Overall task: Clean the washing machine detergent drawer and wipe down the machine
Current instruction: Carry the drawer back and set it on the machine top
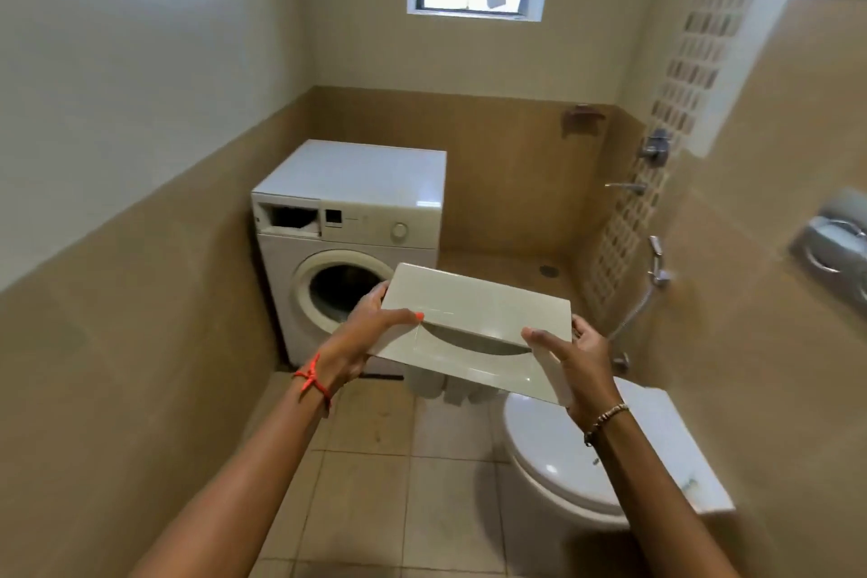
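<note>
Left hand (370, 333), arm stretched forward, red thread bracelet (312, 383) at the wrist: thumb curled over the near face, fingers wrapped behind the left end of the white glossy plastic detergent drawer (474, 310).

Behind it, in the back-left corner: white boxy front-loading washing machine (356, 183), smooth shiny top, round porthole (328, 286) with dark drum inside, small round dial at the panel's right. Dark rectangular drawer slot (293, 218) at the machine's top left, gaping.

Drawer out of the machine, held in mid-air between both hands, well apart from the slot, above beige square floor tiles (366, 483). Flat rectangular front panel facing up and towards the camera, tilted down to the right, crescent-shaped grip recess across the middle. Pale compartment body hanging underneath, mostly hidden.

Right hand (574, 357), beaded bracelet (605, 418) at the wrist: thumb on the front panel, fingers curled round the right edge, grasping.

Lower right: white oval toilet (553, 451), lid closed, glossy.

Right wall: chrome hand sprayer (659, 268) with metal hose, and further right a chrome flush plate (835, 244).
</note>
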